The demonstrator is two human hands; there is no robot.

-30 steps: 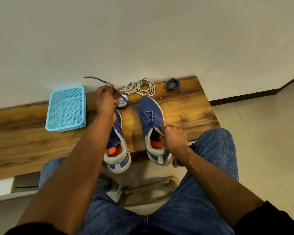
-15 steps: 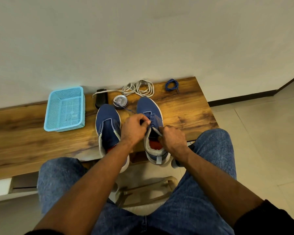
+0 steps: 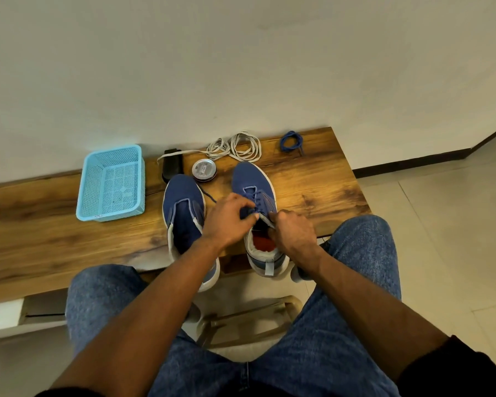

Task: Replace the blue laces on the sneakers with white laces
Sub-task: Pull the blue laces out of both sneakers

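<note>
On the wooden bench (image 3: 312, 179) the right-hand blue knit sneaker (image 3: 255, 196) keeps its thin blue lace (image 3: 257, 200) threaded; the left hand (image 3: 226, 222) pinches that lace at the upper eyelets, while the right hand (image 3: 294, 234) curls round the grey tongue (image 3: 265, 220). The lace looks light, limp and soft, likely dragging in the eyelets, so it is best gripped close to each hole; the coiled flat white laces (image 3: 236, 146) lie by the wall.
</note>
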